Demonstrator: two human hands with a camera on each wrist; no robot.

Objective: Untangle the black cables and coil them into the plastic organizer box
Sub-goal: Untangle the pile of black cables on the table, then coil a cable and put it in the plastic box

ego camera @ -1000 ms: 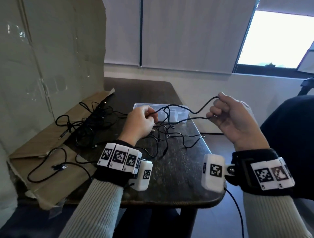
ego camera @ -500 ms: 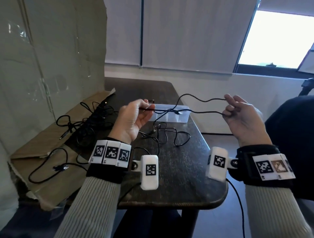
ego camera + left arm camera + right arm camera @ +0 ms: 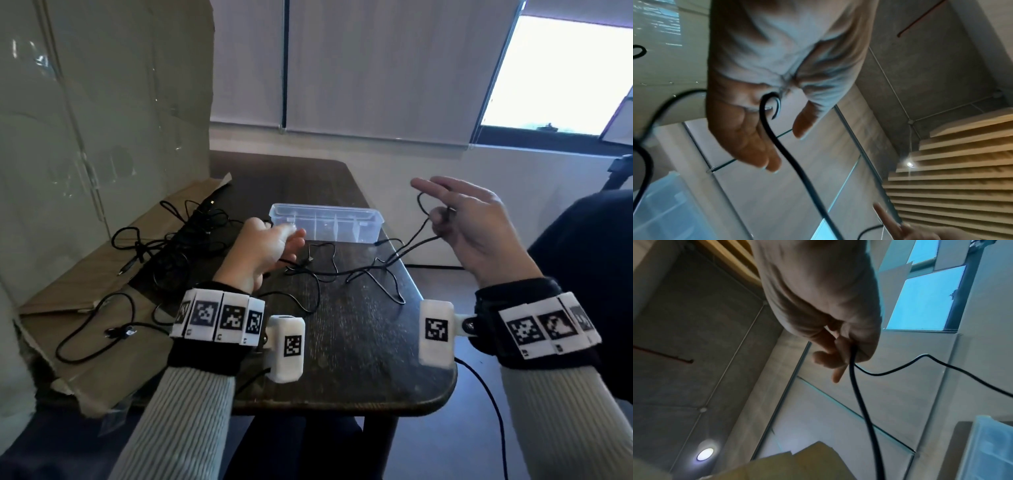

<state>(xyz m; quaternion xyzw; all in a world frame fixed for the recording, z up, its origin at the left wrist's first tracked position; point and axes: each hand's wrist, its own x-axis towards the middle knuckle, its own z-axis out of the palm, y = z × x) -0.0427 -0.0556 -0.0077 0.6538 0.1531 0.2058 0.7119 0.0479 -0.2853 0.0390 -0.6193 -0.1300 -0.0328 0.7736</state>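
**A:** What is on the far left?

**B:** A flattened piece of cardboard (image 3: pixel 102 274) lies over the left edge of the dark surface (image 3: pixel 359 342). A tangle of black cables (image 3: pixel 164 246) sits on it, and one more loose cable (image 3: pixel 99 329) loops nearer the person.

**A:** And the left hand?

**B:** The left hand (image 3: pixel 263 253) hovers low over the surface, just in front of the box. In the left wrist view a cable end curls against the palm, and the fingers (image 3: pixel 756 146) reach out nearly straight, with the thumb apart. They do not seem to close round it, so I take that hand as loose and spread.

**A:** Where is the box?

**B:** The clear plastic box (image 3: pixel 325 222) stands at the middle of the surface towards its far side, lid off, with dividers inside. I see no cable in it.

**A:** What runs between the hands?

**B:** One thin black cable (image 3: pixel 359 270) trails in bends across the surface in front of the box, then rises to the right.

**A:** And the right hand?

**B:** The right hand (image 3: pixel 479 226) is raised above the right edge of the surface. Its thumb and a bent finger pinch the cable, which makes a small loop above the grip; the other fingers (image 3: pixel 431 186) stretch out.
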